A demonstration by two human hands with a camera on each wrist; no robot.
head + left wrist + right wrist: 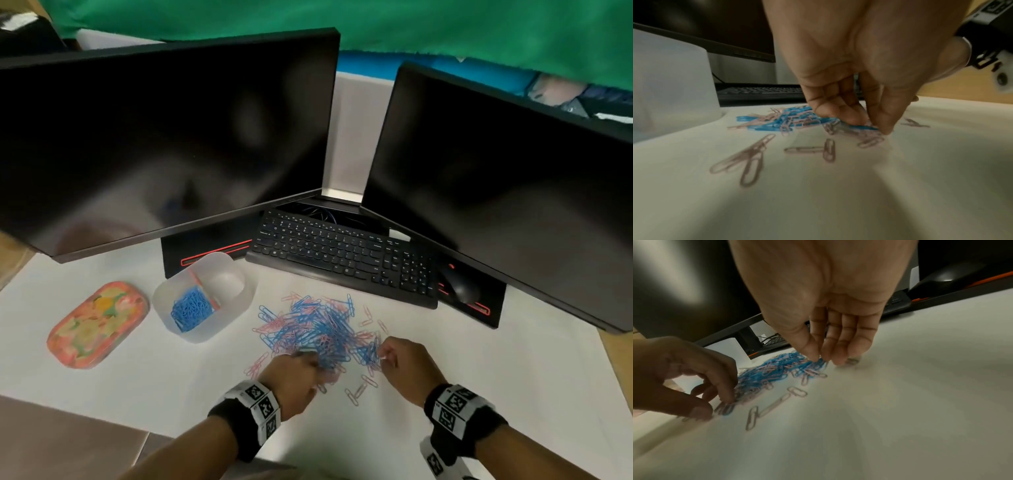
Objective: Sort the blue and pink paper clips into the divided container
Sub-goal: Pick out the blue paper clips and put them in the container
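A loose pile of blue and pink paper clips [318, 329] lies on the white sheet in front of me. The translucent divided container [239, 308] stands to its left; blue clips [190, 308] fill its near-left compartment, and the far-right compartment [227, 282] looks bare. My left hand [313, 363] is at the pile's near edge, thumb and fingers pinching blue clips [859, 126] against the sheet. My right hand [383, 354] is at the pile's right edge, thumb and forefinger pinching a bunch of blue clips [819, 364]. Stray pink clips [828, 149] lie nearer to me.
A flowery pink case [97, 323] lies left of the container. A black keyboard [342, 253] and mouse [460, 284] sit behind the pile, under two dark monitors [164, 144] [507, 178]. Bare white sheet [137, 370] extends to the front left and right.
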